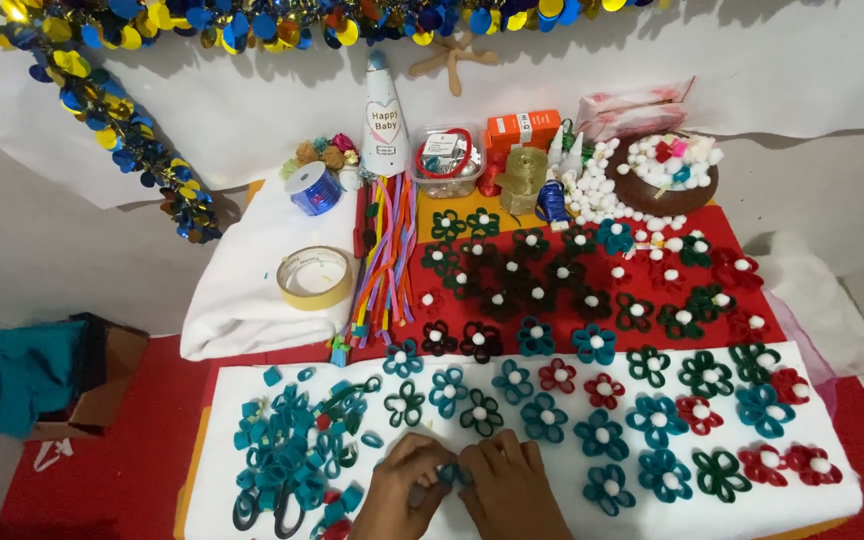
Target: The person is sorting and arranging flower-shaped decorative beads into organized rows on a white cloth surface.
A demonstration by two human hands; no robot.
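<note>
We pinch a small teal flower piece [452, 472] between the fingertips of both hands, our left hand [404, 492] and right hand [510, 490] closed together on it at six o'clock, low over the white board [652, 520]. The piece is mostly hidden by our fingers, so we cannot tell how complete it is.

At nine o'clock from our hands lies a heap of teal loops [287, 455], with black-handled scissors [272, 508] at its near edge; these look like parts not yet assembled. From twelve to three o'clock, rows of finished flowers [602, 432] in teal, red and dark green, each with a white pompom centre, cover the board. We judge the work well along, since many are done and only the loose heap remains.

Farther, at twelve o'clock, more flowers sit on a red cloth [742, 235]. Beyond, at eleven o'clock, lie coloured strips [384, 250] and a tape roll [314, 277]; at one o'clock, a brown bowl of pompoms [664, 172].
</note>
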